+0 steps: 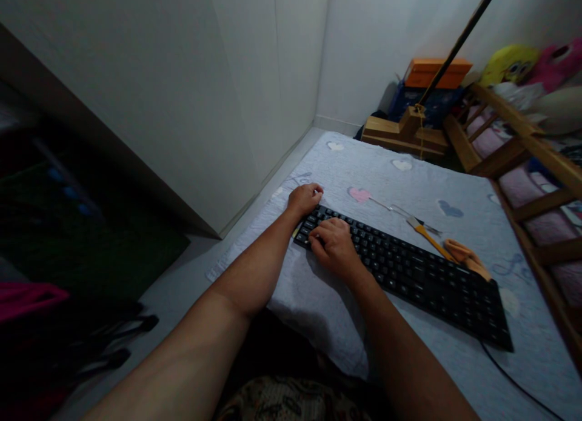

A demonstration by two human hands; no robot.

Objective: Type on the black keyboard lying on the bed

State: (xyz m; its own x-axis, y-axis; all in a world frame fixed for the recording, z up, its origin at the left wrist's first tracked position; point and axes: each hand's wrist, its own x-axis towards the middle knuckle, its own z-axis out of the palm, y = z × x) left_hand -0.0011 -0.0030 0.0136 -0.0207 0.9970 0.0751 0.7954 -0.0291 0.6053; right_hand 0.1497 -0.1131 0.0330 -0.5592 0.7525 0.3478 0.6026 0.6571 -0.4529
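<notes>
Keyboard (409, 269), black, lying flat on a heart-patterned sheet (382, 177), right hand (335, 244) loosely curled over its left end, left hand (304, 199) at the corner just beyond. Grip of either hand, in this dim light: impossible to tell. Along the back edge: yellow-handled brush (431, 237) and tan cloth (460, 252).

The person's left grip (305, 198), a bare hand with curled fingers, is at the far left corner of a black keyboard (409, 272); the right grip (335, 242), also bare, lies over the keys near that same end. The keyboard sits aslant on a pale blue cloth (377, 166) patterned with hearts, its cable (513, 380) running off at lower right. Beyond it lie a yellow-handled brush (430, 236) and a tan cloth piece (468, 257). Past a wooden rail (522, 130) are 2 plush toys, 1 yellow (509, 63) and 1 pink (557, 66).
</notes>
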